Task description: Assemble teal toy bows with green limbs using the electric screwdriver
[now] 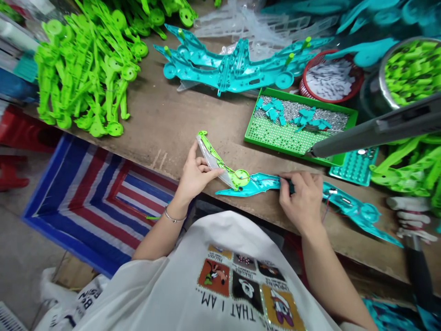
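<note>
My left hand [197, 176] is closed on a curved lime-green plastic arm [220, 161] with a clear plastic strip [211, 156] along its outer side. The round end of the green arm lies over one end of a long teal plastic shell [258, 184]. A thin dark wire runs along the green arm toward the teal shell. My right hand [302, 197] grips the teal shell near its middle, fingers bent over it. To the right of that hand the shell shows a small white part, thin wires and a round end near the table's front edge.
Green parts [86, 78] are heaped at left, teal shells [223, 64] at the back. A green tray [275, 138] holds screws and small teal pieces. A dark power screwdriver [372, 128] reaches in from the right. A striped lined bin [103, 197] stands below the table's left edge.
</note>
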The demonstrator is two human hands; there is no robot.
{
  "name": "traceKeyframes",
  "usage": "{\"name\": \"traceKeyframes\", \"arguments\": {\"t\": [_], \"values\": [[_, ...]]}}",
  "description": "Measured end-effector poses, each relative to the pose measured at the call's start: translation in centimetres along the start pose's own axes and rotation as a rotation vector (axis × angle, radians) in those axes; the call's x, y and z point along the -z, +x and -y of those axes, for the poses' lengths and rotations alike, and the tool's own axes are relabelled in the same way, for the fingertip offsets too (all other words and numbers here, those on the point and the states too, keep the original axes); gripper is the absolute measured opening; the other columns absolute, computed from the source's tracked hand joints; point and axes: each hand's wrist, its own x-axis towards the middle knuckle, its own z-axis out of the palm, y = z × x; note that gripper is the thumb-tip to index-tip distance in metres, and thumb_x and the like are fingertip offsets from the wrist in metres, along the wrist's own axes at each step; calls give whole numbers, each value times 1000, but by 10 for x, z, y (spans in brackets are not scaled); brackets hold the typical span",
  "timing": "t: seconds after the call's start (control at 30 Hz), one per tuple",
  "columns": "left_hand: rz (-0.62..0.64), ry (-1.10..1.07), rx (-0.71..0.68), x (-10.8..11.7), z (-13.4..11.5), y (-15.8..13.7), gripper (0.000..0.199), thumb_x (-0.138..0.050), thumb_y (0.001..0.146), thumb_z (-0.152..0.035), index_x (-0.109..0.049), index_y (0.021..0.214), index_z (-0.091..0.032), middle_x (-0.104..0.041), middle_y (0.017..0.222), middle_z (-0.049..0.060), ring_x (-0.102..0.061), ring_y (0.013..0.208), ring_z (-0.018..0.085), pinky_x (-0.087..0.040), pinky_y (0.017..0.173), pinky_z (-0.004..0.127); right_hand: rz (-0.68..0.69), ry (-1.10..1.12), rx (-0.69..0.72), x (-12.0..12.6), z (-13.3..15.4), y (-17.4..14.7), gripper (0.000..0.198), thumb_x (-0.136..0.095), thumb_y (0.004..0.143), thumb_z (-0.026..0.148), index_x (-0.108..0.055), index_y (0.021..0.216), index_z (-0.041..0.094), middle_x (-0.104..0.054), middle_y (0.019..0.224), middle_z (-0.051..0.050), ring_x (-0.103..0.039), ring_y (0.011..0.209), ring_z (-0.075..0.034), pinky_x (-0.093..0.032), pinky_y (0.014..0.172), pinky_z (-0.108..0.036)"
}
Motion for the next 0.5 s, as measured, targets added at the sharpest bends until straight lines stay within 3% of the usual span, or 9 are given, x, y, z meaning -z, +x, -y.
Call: {"name": "traceKeyframes", "arguments": {"t": [0.5], "values": [[13,-1,-20,-5,-8,2,125,-89,62,-18,-16,162,-21,-63,75,-5,-63,63,11,-53,59,21,-18,-22,40,0,-2,1,14,-54,94,25,-67,92,19,-71,90,-10,-61,85,-26,-41,83,-43]]}}
